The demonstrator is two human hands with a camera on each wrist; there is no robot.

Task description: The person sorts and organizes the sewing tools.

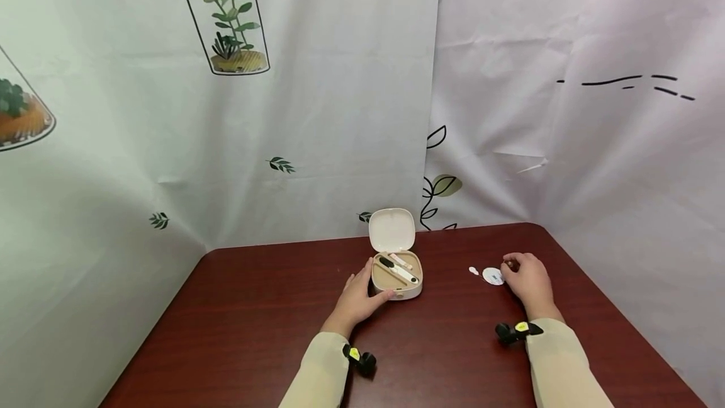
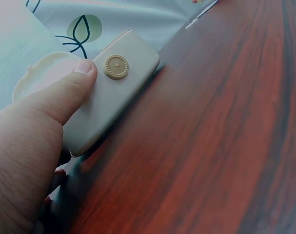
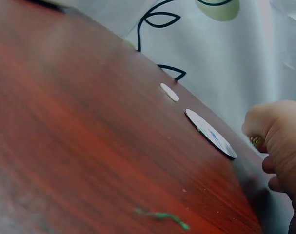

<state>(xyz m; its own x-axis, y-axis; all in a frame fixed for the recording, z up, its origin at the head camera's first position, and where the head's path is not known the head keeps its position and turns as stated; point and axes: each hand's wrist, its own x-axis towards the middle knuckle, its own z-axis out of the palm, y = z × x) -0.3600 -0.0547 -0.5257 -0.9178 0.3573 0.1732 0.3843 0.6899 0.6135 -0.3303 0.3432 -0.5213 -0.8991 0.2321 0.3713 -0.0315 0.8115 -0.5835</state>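
Note:
A small cream box point(image 1: 398, 293) stands with its lid point(image 1: 392, 230) raised. In its beige tray lie a white tool with a dark end point(image 1: 398, 269) and a slim pale piece point(image 1: 401, 261). My left hand point(image 1: 355, 298) holds the box at its near left corner, fingers along the side. The thumb point(image 2: 79, 80) presses the front beside a round button-like clasp point(image 2: 116, 67). At the right, my right hand point(image 1: 529, 279) pinches a small gold, dimpled thing point(image 3: 257, 141), perhaps a thimble, mostly hidden by the fingers. Beside that hand lies a round white disc point(image 1: 493, 276) with print.
A small white flat piece point(image 1: 473, 271) lies left of the disc. A green thread-like scrap point(image 3: 167, 217) is on the dark red table point(image 1: 272, 320) in the right wrist view. Patterned white cloth point(image 1: 340, 112) hangs close behind the table and at its sides.

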